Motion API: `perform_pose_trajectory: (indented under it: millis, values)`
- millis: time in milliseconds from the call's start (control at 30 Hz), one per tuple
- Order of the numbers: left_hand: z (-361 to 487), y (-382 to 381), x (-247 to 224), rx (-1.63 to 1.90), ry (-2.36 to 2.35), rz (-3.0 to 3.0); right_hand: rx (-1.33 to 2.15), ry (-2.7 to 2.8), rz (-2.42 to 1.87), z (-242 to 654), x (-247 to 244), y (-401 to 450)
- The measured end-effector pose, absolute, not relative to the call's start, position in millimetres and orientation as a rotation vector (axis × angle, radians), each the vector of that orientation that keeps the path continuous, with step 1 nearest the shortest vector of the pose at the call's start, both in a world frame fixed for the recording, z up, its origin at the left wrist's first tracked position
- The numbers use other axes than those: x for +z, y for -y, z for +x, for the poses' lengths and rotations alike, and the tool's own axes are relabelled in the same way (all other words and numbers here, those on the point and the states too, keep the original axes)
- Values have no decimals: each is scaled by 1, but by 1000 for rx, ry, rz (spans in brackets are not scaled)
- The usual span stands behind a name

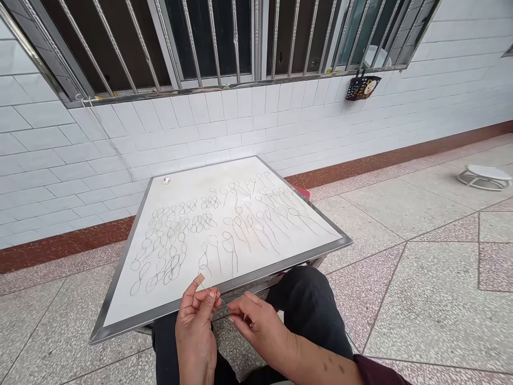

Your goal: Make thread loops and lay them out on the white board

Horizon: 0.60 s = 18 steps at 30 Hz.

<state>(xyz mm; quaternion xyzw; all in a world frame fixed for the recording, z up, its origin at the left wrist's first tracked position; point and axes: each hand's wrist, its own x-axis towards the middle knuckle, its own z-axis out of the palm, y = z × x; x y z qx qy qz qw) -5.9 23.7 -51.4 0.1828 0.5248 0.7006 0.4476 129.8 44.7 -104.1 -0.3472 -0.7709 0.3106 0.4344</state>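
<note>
My left hand [196, 326] is raised at the table's near edge, thumb and fingers pinched on a thin wire [223, 301]. A tan wrap, perhaps a plaster, covers one fingertip. Just to its right, my right hand [264, 329] pinches the same wire, which runs between the two hands. What the left fingertips cover is hard to make out. Beyond the hands, the white tabletop [188, 187] carries many thin wire pieces. On the left they are twisted into figure-eight loops [174, 269]; on the right they are single loops with long tails [228, 243].
A grey metal edge [140, 319] frames the table, and my knee [308, 294] is under its near side. A small white scrap [166, 181] lies at the far left corner. Behind stands a tiled wall [192, 123] with a barred window. A white stool [487, 174] stands far right.
</note>
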Motion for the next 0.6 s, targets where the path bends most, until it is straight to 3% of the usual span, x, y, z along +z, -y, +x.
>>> perform_pose_trajectory:
  millis: [333, 600]
  values:
    - [-6, -21, -49, 1705, -1183, 384, 879, 1890, -855, 139, -98, -45]
    - [16, -7, -45, 1450, -1132, 545, 1572, 1442, -822, 146, -55, -70]
